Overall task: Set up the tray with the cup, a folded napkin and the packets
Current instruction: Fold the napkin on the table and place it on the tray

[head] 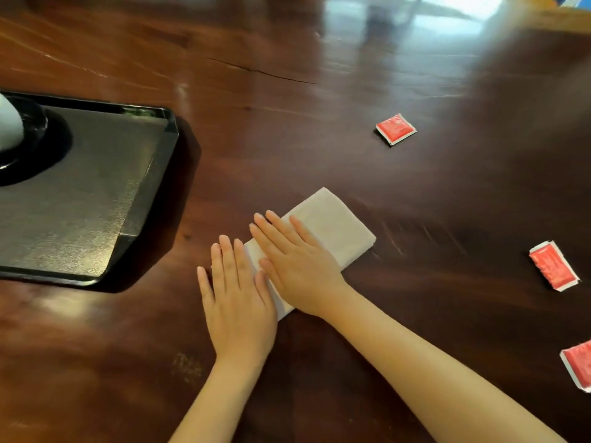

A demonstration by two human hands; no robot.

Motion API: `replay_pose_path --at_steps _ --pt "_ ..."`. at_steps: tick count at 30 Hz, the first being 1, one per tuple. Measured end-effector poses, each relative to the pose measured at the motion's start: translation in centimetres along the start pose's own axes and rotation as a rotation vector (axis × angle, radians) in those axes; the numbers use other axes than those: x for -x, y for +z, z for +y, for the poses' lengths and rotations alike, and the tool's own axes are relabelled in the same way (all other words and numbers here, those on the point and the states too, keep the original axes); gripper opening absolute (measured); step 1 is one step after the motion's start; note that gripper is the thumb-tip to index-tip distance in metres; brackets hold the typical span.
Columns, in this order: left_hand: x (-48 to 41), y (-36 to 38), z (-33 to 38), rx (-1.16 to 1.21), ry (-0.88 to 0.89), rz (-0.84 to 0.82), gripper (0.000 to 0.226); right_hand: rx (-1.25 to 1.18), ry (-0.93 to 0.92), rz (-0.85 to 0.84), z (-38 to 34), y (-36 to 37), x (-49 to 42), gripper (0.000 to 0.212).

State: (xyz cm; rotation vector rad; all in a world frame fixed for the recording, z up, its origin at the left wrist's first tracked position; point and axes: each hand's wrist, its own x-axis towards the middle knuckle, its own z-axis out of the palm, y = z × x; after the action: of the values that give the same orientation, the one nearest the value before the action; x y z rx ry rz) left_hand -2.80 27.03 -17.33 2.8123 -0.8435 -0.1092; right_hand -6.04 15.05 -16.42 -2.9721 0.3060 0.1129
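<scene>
Dark polished wooden tabletop (319,129): a white napkin (332,228) is pressed flat, well right of the black tray (96,193), under the open left hand (238,302) and open right hand (295,266); its crease would be best sharpened by even outward strokes, edges kept aligned.

We count three red packets: one (396,129) far out on the desk (319,123), one (554,265) near the right edge, and one (579,366) cut off by the frame below it. We see one white folded napkin (332,228), one black tray (96,187), one white cup (8,126) on it, and two hands, left (238,302) and right (294,263).
</scene>
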Motion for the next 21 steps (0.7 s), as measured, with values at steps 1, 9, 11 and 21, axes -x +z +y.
replay_pose_path --at_steps 1,9,11,21 --pt "0.0 0.0 -0.1 -0.009 0.009 0.010 0.055 0.007 -0.002 0.004 0.4 0.2 0.1 0.056" --pt "-0.2 0.0 0.0 -0.085 0.010 -0.020 0.059 0.079 0.164 -0.020 7.0 -1.1 1.5 0.056" --pt "-0.3 -0.2 0.1 -0.087 0.012 -0.027 0.060 0.058 0.202 0.009 6.5 -1.0 1.6 0.057" --pt "-0.3 -0.1 0.1 -0.063 0.034 -0.034 0.063 0.002 0.386 0.053 6.9 -1.0 1.2 0.057"
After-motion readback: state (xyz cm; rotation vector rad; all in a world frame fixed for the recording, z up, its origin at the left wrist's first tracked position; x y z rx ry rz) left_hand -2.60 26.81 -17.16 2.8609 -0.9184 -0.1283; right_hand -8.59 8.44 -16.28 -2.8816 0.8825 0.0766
